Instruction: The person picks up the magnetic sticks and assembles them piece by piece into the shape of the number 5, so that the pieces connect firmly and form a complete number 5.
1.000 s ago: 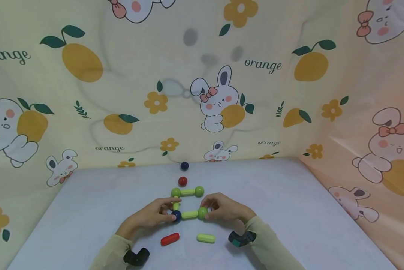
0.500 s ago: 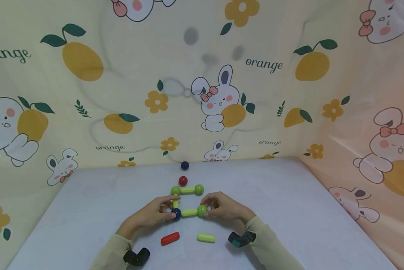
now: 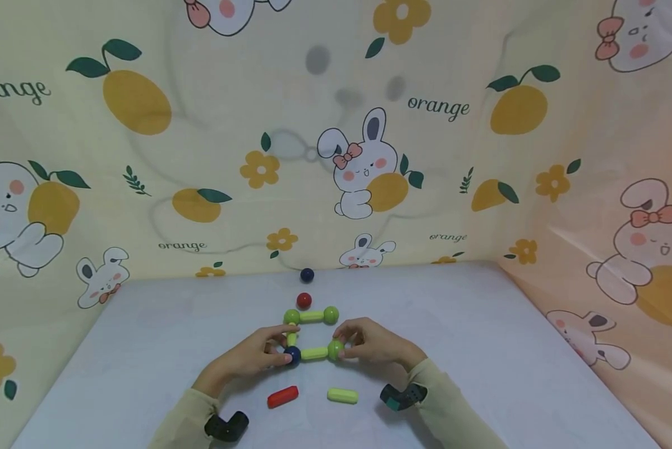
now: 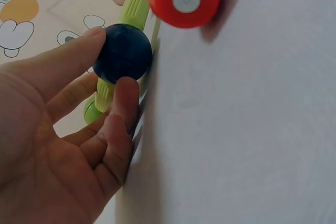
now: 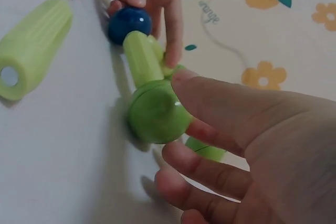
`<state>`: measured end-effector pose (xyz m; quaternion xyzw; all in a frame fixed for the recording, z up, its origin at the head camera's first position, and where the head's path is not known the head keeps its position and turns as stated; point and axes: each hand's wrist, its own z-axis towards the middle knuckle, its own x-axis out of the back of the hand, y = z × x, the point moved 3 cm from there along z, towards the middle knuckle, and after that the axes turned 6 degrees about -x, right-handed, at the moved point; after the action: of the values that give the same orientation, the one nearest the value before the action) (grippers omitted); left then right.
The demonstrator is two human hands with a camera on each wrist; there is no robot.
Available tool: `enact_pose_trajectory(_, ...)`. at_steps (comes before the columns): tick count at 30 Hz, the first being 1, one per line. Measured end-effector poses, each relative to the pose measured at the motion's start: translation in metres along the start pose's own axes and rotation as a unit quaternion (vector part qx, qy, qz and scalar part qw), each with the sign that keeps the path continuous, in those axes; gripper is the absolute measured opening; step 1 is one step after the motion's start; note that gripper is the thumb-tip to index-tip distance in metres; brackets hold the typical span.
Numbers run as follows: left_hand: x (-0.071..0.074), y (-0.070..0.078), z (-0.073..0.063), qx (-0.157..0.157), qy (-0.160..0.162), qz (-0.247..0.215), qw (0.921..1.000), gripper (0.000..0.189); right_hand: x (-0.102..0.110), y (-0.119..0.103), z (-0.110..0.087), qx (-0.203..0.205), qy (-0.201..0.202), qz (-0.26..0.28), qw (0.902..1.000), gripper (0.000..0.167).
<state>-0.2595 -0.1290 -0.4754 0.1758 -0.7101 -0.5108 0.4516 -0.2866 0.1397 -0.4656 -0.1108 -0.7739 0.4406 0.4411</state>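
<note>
Left hand [image 3: 253, 353]: pinched glossy dark-blue ball [image 3: 293, 356]. Right hand [image 3: 376, 344]: pinched glossy green ball [image 3: 335, 350], right of blue ball, beyond ribbed yellow-green rod [image 3: 315, 353]. Step: apparently aligning joints; next move likely required steady support.

White table [image 3: 454, 349], cream cloth [image 3: 224, 125] behind it, peachy on the right side [image 3: 571, 262]. Prints: winking rabbit [image 3: 364, 165] with pink bow [image 3: 347, 157], yellow fruit [image 3: 136, 103], flowers [image 3: 260, 169], leaf sprigs [image 3: 136, 182], "orange" lettering [image 3: 439, 106] (repeated, one cut off at far left). Blurry grey spots [image 3: 317, 60] up top, cloth slightly creased.
</note>
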Motion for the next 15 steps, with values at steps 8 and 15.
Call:
enact_pose_trajectory(8, 0.000, 0.000, 0.000, -0.002, -0.001, 0.003, 1.0000, 0.061, 0.009, -0.014, -0.007, 0.009, 0.016, -0.012, 0.9998, 0.036)
enact_pose_trajectory(15, 0.000, 0.000, 0.000, -0.005, 0.000, 0.001, 1.0000, 0.061, 0.009, -0.026, -0.012, 0.028, 0.018, -0.017, 0.9993, 0.038)
